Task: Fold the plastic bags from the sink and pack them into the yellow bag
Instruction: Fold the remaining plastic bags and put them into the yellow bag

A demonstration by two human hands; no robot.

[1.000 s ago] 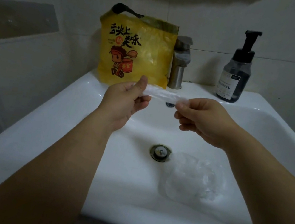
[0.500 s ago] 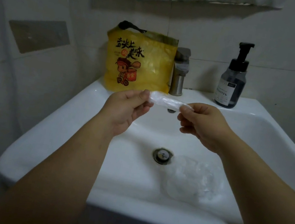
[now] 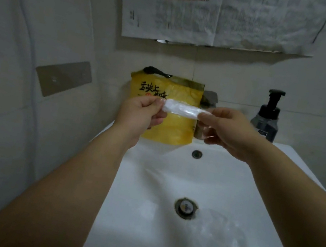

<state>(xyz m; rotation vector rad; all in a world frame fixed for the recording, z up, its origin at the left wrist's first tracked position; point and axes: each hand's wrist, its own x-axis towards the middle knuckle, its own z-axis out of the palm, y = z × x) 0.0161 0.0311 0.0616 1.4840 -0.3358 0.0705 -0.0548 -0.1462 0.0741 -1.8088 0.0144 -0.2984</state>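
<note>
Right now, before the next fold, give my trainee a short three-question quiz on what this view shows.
1. True or false: the left hand and the right hand each pinch an end of the folded plastic strip.
2. Where does the loose clear plastic lie? A) in the sink, right of the drain; B) on the floor; C) on a chair.
3. Fill in: the pump bottle stands to the ___ of the tap.
Key: 1 true; 2 A; 3 right.
</note>
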